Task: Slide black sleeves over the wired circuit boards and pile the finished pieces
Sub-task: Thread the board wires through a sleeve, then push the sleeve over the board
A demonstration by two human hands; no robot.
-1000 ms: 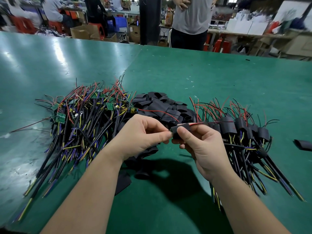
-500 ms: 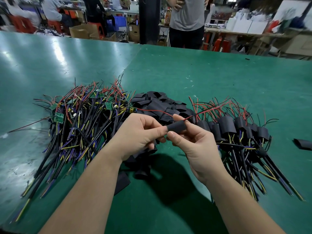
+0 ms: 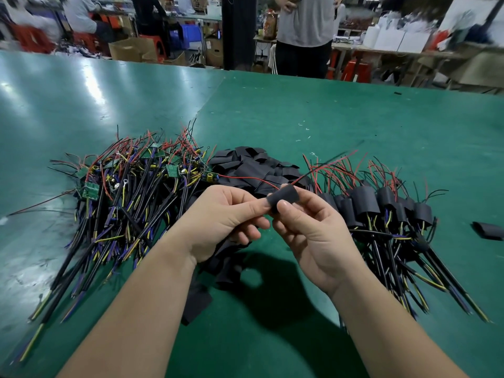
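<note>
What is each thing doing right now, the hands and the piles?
Black tube sleeve: pinched by both hands, red wire poking out.
Left hand: pinching the sleeve.
Right hand: pinching the sleeve.
Bare green wired circuit boards: heaped left, uncovered.
Loose black sleeves: heaped, empty.
Sleeved boards: piled right, covered.

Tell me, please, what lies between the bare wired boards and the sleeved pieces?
A heap of loose black sleeves lies there on the green table, as the head view shows.
</note>
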